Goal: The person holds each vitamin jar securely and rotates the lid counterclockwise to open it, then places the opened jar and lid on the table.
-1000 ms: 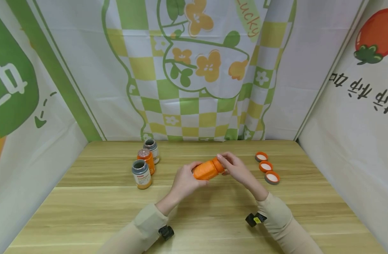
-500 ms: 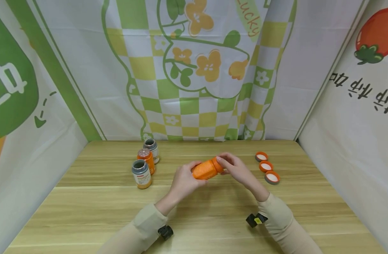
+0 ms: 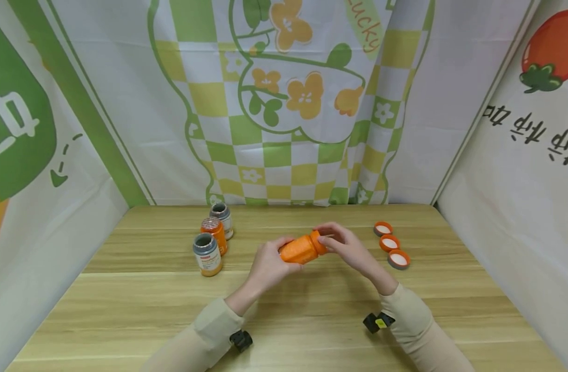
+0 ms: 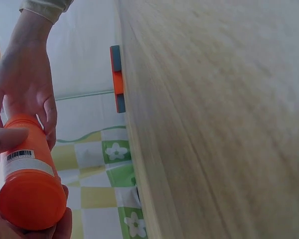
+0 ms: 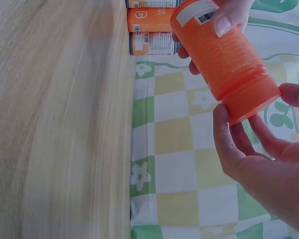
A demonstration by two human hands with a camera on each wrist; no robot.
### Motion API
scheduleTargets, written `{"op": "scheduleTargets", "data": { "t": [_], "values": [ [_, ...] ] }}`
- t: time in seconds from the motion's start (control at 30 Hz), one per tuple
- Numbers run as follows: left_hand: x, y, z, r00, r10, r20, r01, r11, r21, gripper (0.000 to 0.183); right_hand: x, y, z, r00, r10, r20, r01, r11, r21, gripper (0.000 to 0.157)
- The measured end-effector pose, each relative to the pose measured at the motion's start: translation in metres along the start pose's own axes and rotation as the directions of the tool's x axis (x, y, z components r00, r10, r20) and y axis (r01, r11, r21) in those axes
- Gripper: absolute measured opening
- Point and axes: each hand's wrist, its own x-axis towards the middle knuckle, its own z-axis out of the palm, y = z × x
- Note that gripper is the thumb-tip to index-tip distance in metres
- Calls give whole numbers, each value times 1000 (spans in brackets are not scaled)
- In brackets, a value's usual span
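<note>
An orange bottle [image 3: 296,251] lies tilted in the air over the table, its capped end toward the right. My left hand [image 3: 269,264] grips the body near the base, thumb across the label side. Round the ribbed orange cap [image 5: 251,98] are the fingertips of my right hand [image 3: 350,251], with the thumb on one side and the fingers on the other. The cap sits on the bottle's neck. In the left wrist view the bottle's round base [image 4: 32,201] faces the camera, below a white label band with a barcode.
Three uncapped bottles stand in a row at the left: a front grey-rimmed bottle [image 3: 208,257], an orange bottle [image 3: 219,238] and a rear grey-rimmed bottle [image 3: 226,223]. At the right, three upturned caps [image 3: 389,243] lie in a line on the wooden table [image 3: 307,325]. A patterned curtain [image 3: 284,155] hangs behind.
My right thumb has slid down across the cap, and the right wrist has shifted slightly to the right. The left hand and the bottle have barely moved.
</note>
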Motion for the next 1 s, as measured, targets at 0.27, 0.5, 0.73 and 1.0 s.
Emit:
{"op": "scheduleTargets", "data": {
  "t": [0.27, 0.5, 0.73, 1.0],
  "values": [
    [-2, 1, -1, 1000, -2, 9, 2, 999, -43, 50, 0, 3, -2, 993, -115, 31, 115, 993, 10, 34],
    [-2, 0, -2, 1000, -10, 22, 11, 997, -71, 50, -2, 2, -2, 984, -169, 50, 167, 985, 30, 35],
    [-2, 0, -1, 999, -30, 33, 32, 996, -87, 50, -2, 6, -4, 970, -233, 65, 230, 972, 50, 35],
    [-2, 1, -1, 996, -54, 68, 61, 992, -106, 49, -3, 7, -4, 969, -237, 77, 223, 963, 148, 33]
  ]
}}
